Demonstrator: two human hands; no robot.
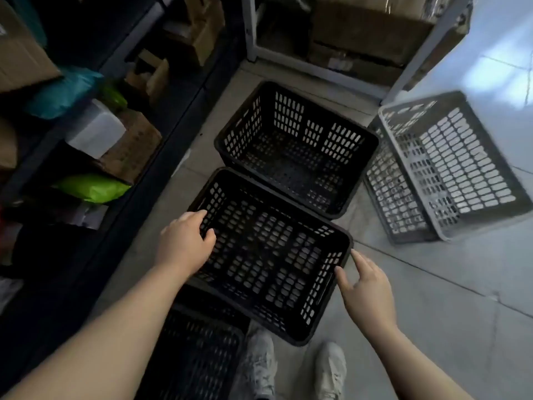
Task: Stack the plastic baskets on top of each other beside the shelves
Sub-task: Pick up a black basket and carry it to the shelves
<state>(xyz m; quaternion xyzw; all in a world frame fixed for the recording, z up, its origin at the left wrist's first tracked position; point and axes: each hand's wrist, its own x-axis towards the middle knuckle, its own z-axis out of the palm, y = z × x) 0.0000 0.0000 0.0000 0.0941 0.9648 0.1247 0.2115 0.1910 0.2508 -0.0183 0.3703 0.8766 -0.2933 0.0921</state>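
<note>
A black perforated plastic basket (268,255) sits in front of me, and my left hand (184,243) grips its left rim with fingers curled over the edge. At the basket's right rim my right hand (363,287) has its fingers spread, the fingertips touching the edge. Beyond it a second black basket (297,148) stands open on the floor. Below my left arm lies a third black basket (196,353), partly hidden. Two grey baskets (450,168) lie tipped and nested at the right.
Dark shelves (121,157) with cardboard boxes and green and blue bags run along the left. A white metal rack (251,33) with boxes stands at the back. My two light shoes (294,368) stand on the tiled floor (432,298).
</note>
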